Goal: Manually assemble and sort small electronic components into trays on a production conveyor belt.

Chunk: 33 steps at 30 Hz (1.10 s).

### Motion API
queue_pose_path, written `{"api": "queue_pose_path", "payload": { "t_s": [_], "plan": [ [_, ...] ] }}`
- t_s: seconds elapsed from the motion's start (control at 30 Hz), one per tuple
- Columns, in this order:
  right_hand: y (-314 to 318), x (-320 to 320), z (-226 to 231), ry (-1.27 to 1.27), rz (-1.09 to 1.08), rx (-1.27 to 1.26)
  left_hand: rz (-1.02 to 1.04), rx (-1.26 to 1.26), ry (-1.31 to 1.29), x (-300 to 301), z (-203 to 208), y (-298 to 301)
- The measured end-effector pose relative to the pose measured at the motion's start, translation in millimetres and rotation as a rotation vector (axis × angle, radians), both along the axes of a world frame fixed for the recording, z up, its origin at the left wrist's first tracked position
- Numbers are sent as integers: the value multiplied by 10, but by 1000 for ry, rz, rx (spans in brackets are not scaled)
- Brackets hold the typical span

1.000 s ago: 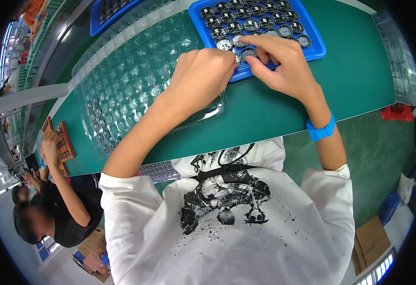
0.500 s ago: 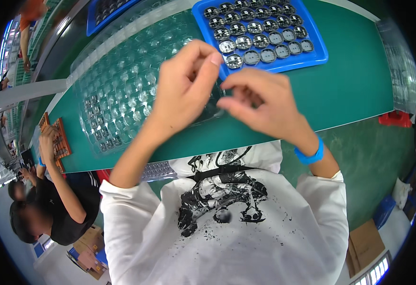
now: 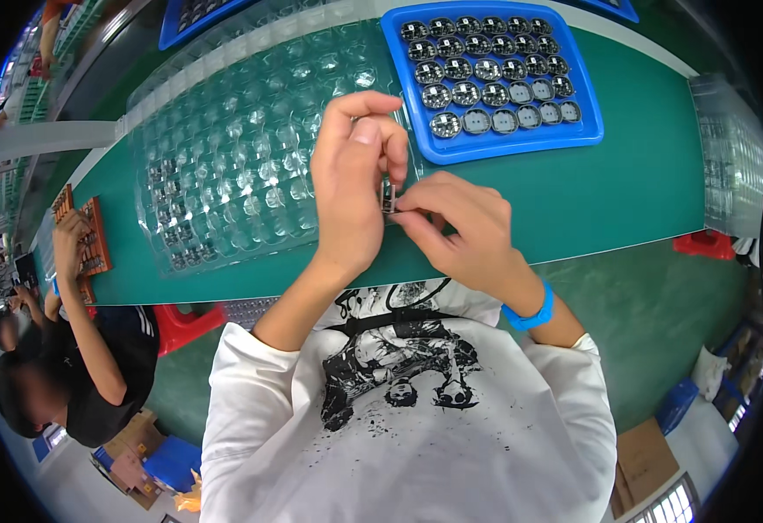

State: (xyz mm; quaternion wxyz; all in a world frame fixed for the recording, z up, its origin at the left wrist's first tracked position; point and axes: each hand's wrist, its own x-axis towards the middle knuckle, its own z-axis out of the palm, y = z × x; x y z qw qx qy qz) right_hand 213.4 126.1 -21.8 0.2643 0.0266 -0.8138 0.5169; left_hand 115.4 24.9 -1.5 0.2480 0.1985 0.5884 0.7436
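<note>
My left hand [image 3: 353, 179] is over the bench, its fingers curled in and the index finger bent forward over the thumb; what lies inside the curl is hidden. Against its inner side, below the curled fingers, shows a small dark rectangular part with shiny edges [image 3: 388, 197]. From the right, my right hand [image 3: 463, 218] pinches at this part between thumb and index finger. Just beyond my hands stands a blue tray [image 3: 521, 150] with rows of round electronic pieces, most dark and shiny, several with flat grey faces.
Left of my hands lies a large clear blister tray [image 3: 251, 166], with small dark parts in its near-left pockets. The green bench [image 3: 634, 196] has its edge close to my body. A co-worker at far left handles an orange rack [image 3: 94, 235]. Clear trays [image 3: 739, 157] are stacked at right.
My hands have come down toward the near bench edge. The right fingertips have closed on the small part, which now shows beside my left hand. The view has shifted slightly.
</note>
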Motion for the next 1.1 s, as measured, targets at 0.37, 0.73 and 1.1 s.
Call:
{"api": "queue_pose_path", "payload": {
  "t_s": [0.37, 0.73, 1.1],
  "plan": [
    [255, 202, 159, -100, -75, -20, -234, -23, 593, 67, -190, -264],
    [748, 176, 537, -111, -61, 510, -146, -246, 1029, -102, -116, -305],
    [1408, -41, 340, -281, -131, 953, -80, -692, 1153, -207, -249, -416]
  ]
}}
